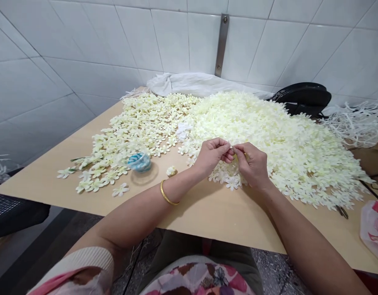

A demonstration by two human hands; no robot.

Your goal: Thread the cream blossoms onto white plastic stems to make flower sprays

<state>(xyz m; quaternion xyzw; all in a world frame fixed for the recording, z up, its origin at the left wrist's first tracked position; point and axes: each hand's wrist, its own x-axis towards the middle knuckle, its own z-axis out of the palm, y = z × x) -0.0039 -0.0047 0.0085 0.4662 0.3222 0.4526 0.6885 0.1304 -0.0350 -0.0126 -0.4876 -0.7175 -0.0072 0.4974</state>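
Observation:
My left hand (214, 153), below a gold bangle (167, 193) on the wrist, is closed in a pinch at the front of a big heap of pale yellow-white artificial flowers (238, 119). Its fingertips almost meet those of my right hand (252, 164), which pinches too. Something small and whitish shows between the fingertips, too small to name. Left of my hands, a flatter spread of similar flowers (142, 123) covers the table. A blue-and-white striped ball in a clear cup (140, 162) and a small pale flower cluster (171, 171) lie near my left forearm.
The tan table (219, 217) stands against a white tiled wall. At the back lie a white cloth or bag (189, 84) and a black case (301, 98). To the right are tangled white strands (355, 123), scissor handles (342, 211) and a red-and-white plastic bag (373, 229).

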